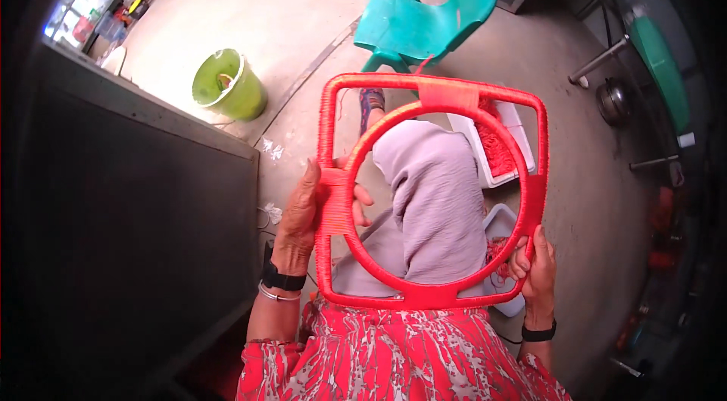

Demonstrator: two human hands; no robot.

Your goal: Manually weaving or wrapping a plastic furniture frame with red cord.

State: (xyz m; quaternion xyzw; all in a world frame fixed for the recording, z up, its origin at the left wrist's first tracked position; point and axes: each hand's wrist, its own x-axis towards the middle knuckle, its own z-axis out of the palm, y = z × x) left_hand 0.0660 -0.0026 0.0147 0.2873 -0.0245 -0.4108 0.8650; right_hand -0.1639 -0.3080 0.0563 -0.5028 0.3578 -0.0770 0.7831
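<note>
Holding a red cord-wrapped frame (432, 189) up in front of you, you grip it on both sides. It is a rounded square outline with a ring set inside, joined by short wrapped bridges at the top, bottom, left and right. Your left hand (307, 215) closes around the left bridge, thumb and fingers curled over the wound cord, with a black band and a silver bangle on that wrist. Your right hand (536, 268) pinches the lower right corner of the frame, fingers curled around the outer bar, a black band on the wrist.

Through the ring you see your knee in grey cloth (432, 196), and your red patterned garment (394, 355) fills the near edge. Just right of the knee, on the concrete floor, sit two white tubs (515, 128) holding red cord, partly hidden by the frame. Farther off stands a teal plastic chair (428, 18), and to the far left a green bucket (227, 84). A dark panel (129, 227) runs along the left side. On the right, a metal pot (612, 102) lies near some pipes.
</note>
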